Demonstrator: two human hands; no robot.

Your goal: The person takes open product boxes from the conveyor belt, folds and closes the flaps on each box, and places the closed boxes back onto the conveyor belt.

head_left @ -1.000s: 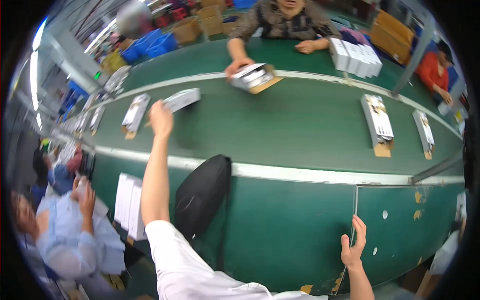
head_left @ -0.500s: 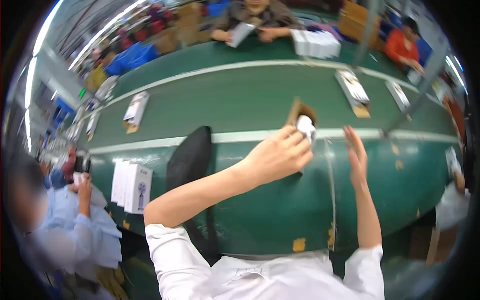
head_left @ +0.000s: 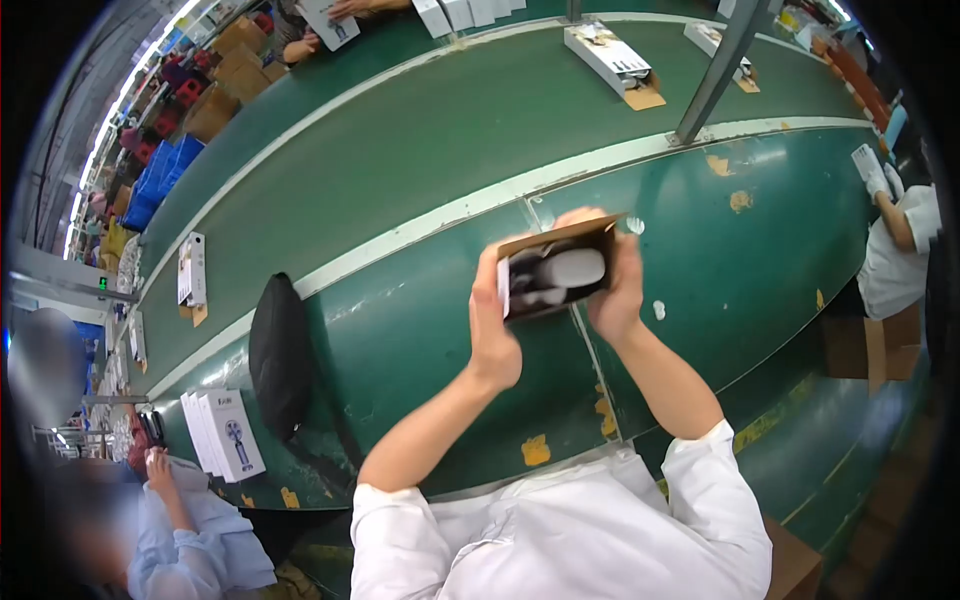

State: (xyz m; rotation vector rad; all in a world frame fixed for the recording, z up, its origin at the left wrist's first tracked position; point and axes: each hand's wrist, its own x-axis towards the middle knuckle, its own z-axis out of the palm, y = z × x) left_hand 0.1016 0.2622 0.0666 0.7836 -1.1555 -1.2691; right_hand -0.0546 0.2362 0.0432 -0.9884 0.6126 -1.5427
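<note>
An open-ended carton (head_left: 560, 234) is held between my two hands above the green table, its open end toward me. My left hand (head_left: 490, 325) presses against its left side. On the opposite side my right hand (head_left: 618, 285) grips it with the fingers wrapped around. Inside lies a rounded pale grey piece (head_left: 577, 268) among dark parts, blurred by motion; its kind is unclear. To the left of my hands, a black bag (head_left: 277, 350) with a strap rests on the table.
Several white boxes with a fan picture (head_left: 235, 440) stand at the left. Along the green conveyor belt (head_left: 430, 140) are open cartons (head_left: 610, 58). A metal post (head_left: 720, 75) rises at the right. Co-workers sit on both sides; another person's hands hold a box across the belt.
The carton has come nearer, its open end now facing me. My right hand, earlier apart and outstretched, has closed on it beside my left. The view has tilted and shifted.
</note>
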